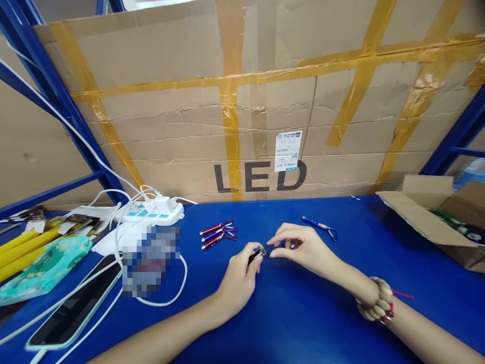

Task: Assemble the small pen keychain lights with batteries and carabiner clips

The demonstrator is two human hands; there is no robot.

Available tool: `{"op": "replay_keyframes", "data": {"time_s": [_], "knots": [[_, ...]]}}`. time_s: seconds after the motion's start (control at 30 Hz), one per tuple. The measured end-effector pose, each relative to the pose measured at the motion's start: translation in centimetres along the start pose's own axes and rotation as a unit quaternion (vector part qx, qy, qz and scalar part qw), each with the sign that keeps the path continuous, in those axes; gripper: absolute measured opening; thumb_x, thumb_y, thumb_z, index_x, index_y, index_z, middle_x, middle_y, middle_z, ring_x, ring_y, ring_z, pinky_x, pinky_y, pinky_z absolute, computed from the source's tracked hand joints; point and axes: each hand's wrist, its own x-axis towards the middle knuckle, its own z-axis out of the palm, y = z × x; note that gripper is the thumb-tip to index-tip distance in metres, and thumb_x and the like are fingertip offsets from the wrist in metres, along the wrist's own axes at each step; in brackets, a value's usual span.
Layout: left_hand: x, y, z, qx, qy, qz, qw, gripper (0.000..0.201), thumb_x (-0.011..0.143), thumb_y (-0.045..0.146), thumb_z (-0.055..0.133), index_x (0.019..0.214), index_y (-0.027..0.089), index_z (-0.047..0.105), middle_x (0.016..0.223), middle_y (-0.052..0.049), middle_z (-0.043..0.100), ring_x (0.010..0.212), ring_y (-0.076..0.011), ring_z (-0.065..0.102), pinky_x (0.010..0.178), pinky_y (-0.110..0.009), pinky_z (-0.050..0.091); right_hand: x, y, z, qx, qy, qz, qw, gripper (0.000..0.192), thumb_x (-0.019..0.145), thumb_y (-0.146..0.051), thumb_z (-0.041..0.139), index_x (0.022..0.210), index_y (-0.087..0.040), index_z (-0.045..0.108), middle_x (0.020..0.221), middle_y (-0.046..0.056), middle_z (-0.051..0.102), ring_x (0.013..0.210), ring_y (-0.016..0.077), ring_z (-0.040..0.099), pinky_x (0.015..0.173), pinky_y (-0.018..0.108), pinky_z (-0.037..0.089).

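Observation:
My left hand (pixel 238 278) is closed around a small black keychain flashlight (pixel 255 256), its silvery end showing between thumb and fingers. Facing that end is my right hand (pixel 303 245), its thumb and index fingertips slightly apart. A small dark, shiny piece (pixel 292 245) shows among its curled fingers, too hidden to name. Left of my hands, a red flashlight (pixel 212 229), a purple flashlight (pixel 214 234) and another red flashlight (pixel 212 242) lie side by side with clips attached. Beyond my right hand lies a blue flashlight (pixel 316 223) with a blue carabiner.
A white power strip (pixel 151 215) with trailing cables and a phone (pixel 79 303) occupy the left, near yellow items (pixel 38 245) and a teal packet (pixel 49 268). An open cardboard box (pixel 413 217) stands right. A large taped carton (pixel 182 136) walls the back of the blue table (pixel 295 323).

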Motion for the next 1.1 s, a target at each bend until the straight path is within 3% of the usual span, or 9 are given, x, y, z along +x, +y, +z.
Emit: {"op": "replay_keyframes", "data": {"time_s": [0.37,0.57,0.7,0.83,0.97,1.1], "knots": [[-0.2,0.0,0.0,0.000,-0.008,0.025,1.000,0.016,0.090,0.024,0.034,0.087,0.019,0.049,0.064,0.004,0.046,0.057,-0.0111,0.043,0.056,-0.021,0.034,-0.2,-0.2,-0.3,-0.036,-0.031,-0.059,0.997,0.031,0.078,-0.048,0.059,0.080,-0.020,0.072,0.074,0.003,0.061,0.064,0.0119,0.055,0.053,0.021,0.041],[-0.2,0.0,0.0,0.018,-0.007,0.029,0.999,0.019,0.090,0.023,0.034,0.086,0.018,0.052,0.064,0.003,0.047,0.058,-0.0112,0.044,0.059,-0.021,0.034,-0.2,-0.1,-0.3,-0.051,-0.040,-0.058,0.996,0.031,0.077,-0.049,0.060,0.082,-0.020,0.072,0.076,0.003,0.063,0.061,0.0109,0.055,0.053,0.022,0.043],[-0.1,0.2,0.0,0.023,-0.006,0.015,1.000,0.022,0.090,0.026,0.035,0.091,0.018,0.055,0.064,0.002,0.049,0.059,-0.0119,0.045,0.059,-0.022,0.035,0.1,-0.2,-1.3,-0.108,0.023,-0.019,0.994,0.030,0.080,-0.047,0.058,0.083,-0.021,0.071,0.079,0.003,0.065,0.057,0.0110,0.056,0.053,0.022,0.044],[-0.1,0.3,-0.1,0.006,-0.001,-0.005,1.000,0.025,0.090,0.029,0.034,0.094,0.018,0.056,0.064,0.002,0.050,0.059,-0.0121,0.046,0.059,-0.022,0.035,0.2,0.2,-3.0,-0.244,0.087,0.061,0.964,0.020,0.080,-0.040,0.058,0.083,-0.025,0.070,0.085,0.002,0.067,0.054,0.0112,0.057,0.049,0.022,0.041],[0.1,0.0,0.0,-0.015,0.008,-0.025,1.000,0.026,0.091,0.032,0.033,0.088,0.018,0.054,0.063,0.003,0.048,0.060,-0.0123,0.047,0.060,-0.022,0.036,-0.1,1.3,-3.9,-0.333,-0.025,0.106,0.937,0.013,0.071,-0.034,0.068,0.082,-0.028,0.071,0.087,0.001,0.068,0.061,0.0153,0.062,0.046,0.022,0.038],[0.3,-0.5,0.1,-0.044,0.011,-0.025,0.999,0.027,0.093,0.034,0.030,0.084,0.018,0.049,0.062,0.004,0.047,0.060,-0.0122,0.046,0.061,-0.023,0.035,-0.2,2.0,-3.6,-0.304,-0.123,0.084,0.941,0.015,0.070,-0.025,0.068,0.085,-0.029,0.071,0.087,0.001,0.068,0.068,0.0170,0.064,0.053,0.024,0.043]]}}
